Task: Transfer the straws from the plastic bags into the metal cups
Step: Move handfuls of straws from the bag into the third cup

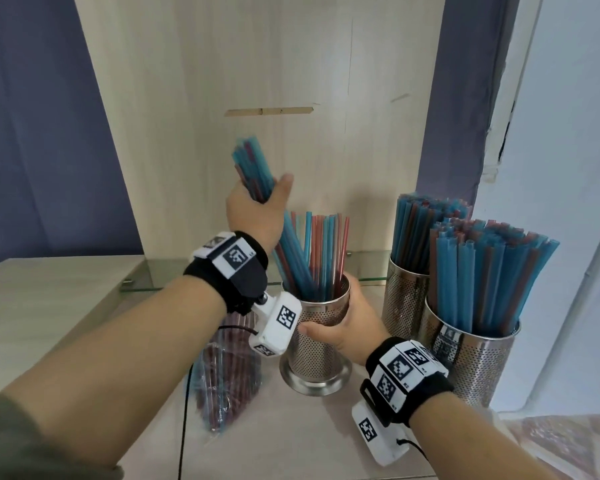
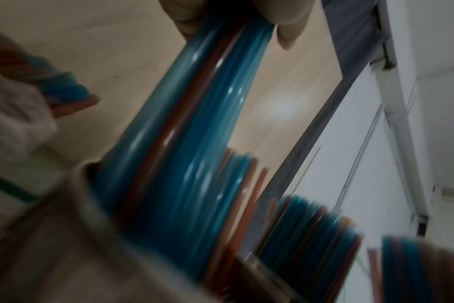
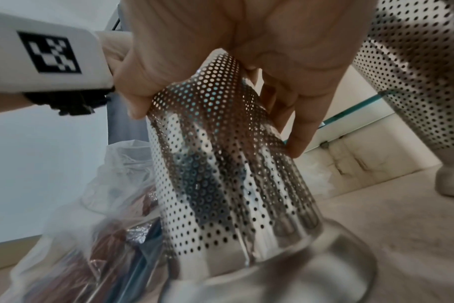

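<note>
No readable text, brand or number for you here; only black-and-white coded squares on wrist camera mounts [image 1: 277, 323].

Three perforated metal cups stand on the bench: one in the middle [image 1: 321, 327] partly filled with straws, and two at the right, a rear one [image 1: 404, 299] and a front one [image 1: 478, 362], both packed full. One plastic bag [image 1: 226, 372] of straws lies at the left. Two hands are in view, the left hand [image 1: 257, 209] holding one bundle of straws [image 1: 253, 168] and the right hand [image 1: 352, 327] on the middle cup; the single straws are too many to count.
</note>
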`<action>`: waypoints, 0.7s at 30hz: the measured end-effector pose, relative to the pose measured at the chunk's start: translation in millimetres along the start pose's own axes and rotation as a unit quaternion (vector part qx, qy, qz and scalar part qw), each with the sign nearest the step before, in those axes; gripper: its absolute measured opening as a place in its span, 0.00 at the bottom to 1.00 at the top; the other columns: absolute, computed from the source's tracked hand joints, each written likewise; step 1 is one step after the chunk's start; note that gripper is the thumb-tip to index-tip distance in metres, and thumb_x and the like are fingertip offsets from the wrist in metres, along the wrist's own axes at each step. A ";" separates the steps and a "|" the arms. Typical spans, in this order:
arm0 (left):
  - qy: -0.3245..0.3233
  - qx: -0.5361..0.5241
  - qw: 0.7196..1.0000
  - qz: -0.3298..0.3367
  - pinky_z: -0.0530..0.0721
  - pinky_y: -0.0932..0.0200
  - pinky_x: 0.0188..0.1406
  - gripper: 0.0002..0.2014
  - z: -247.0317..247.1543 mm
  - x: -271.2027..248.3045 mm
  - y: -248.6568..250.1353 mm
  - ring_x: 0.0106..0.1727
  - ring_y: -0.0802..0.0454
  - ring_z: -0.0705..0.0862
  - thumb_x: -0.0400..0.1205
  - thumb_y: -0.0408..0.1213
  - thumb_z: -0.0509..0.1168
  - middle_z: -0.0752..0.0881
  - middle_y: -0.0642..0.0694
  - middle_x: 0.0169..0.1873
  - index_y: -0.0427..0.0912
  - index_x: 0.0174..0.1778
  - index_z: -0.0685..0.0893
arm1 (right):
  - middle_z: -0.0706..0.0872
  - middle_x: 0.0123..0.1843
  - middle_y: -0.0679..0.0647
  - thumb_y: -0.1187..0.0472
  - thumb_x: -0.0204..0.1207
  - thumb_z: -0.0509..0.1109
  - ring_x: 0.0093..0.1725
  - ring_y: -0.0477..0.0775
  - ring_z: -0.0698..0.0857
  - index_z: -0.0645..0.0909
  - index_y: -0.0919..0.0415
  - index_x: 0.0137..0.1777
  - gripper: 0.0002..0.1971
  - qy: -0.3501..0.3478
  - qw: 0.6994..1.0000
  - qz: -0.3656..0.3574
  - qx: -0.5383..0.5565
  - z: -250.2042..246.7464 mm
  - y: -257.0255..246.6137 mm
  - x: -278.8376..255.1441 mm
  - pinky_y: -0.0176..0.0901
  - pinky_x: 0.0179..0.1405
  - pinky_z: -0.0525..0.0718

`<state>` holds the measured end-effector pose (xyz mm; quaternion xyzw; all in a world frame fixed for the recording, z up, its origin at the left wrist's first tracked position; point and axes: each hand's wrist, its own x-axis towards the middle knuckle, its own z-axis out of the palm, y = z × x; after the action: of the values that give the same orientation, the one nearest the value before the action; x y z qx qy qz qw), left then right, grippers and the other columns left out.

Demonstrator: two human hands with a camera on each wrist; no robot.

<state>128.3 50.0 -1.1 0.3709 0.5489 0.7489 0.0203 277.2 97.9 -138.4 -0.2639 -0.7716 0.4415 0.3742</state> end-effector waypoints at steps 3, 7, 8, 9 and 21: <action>-0.074 0.127 0.989 0.021 0.85 0.53 0.55 0.13 5.2 -7.3 -18.4 0.50 0.54 0.83 0.74 0.53 0.74 0.84 0.49 0.46 0.50 0.43 0.82 | 0.85 0.63 0.39 0.45 0.49 0.89 0.63 0.37 0.83 0.68 0.30 0.64 0.44 0.009 1.000 -0.004 -0.005 2.0 3.0 1.8 0.43 0.65 0.83; -0.143 0.250 0.957 0.029 0.69 0.50 0.71 0.17 10.3 -13.3 -32.4 0.67 0.46 0.69 0.71 0.55 0.75 0.72 0.45 0.59 0.56 0.47 0.76 | 0.85 0.64 0.40 0.43 0.48 0.89 0.65 0.40 0.83 0.68 0.29 0.64 0.45 0.011 1.000 -0.009 0.002 3.7 4.8 2.4 0.52 0.68 0.83; -0.157 0.235 0.959 0.030 0.70 0.52 0.71 0.20 10.6 -13.0 -35.8 0.66 0.47 0.71 0.71 0.55 0.76 0.73 0.45 0.60 0.54 0.51 0.76 | 0.85 0.64 0.40 0.43 0.49 0.89 0.65 0.40 0.83 0.68 0.28 0.64 0.45 0.012 1.000 -0.010 0.003 3.9 5.1 2.5 0.53 0.68 0.83; -0.167 0.208 0.963 0.032 0.74 0.51 0.69 0.23 10.3 -12.7 -39.1 0.64 0.49 0.75 0.70 0.55 0.76 0.75 0.47 0.59 0.53 0.56 0.77 | 0.85 0.64 0.40 0.43 0.49 0.89 0.65 0.40 0.83 0.68 0.29 0.65 0.45 0.012 1.000 -0.011 0.003 3.7 5.1 2.2 0.53 0.68 0.82; -0.275 0.161 0.947 -0.027 0.81 0.55 0.65 0.38 -0.6 -16.2 -55.7 0.53 0.68 0.82 0.73 0.48 0.76 0.82 0.58 0.56 0.45 0.75 0.67 | 0.83 0.65 0.39 0.40 0.47 0.88 0.66 0.41 0.81 0.67 0.31 0.69 0.49 0.028 0.999 -0.012 -0.015 5.2 12.7 4.5 0.52 0.69 0.82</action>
<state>118.7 64.5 -56.5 0.5457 0.6453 0.5184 0.1307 271.4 104.8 -149.7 -0.2730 -0.7704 0.4175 0.3970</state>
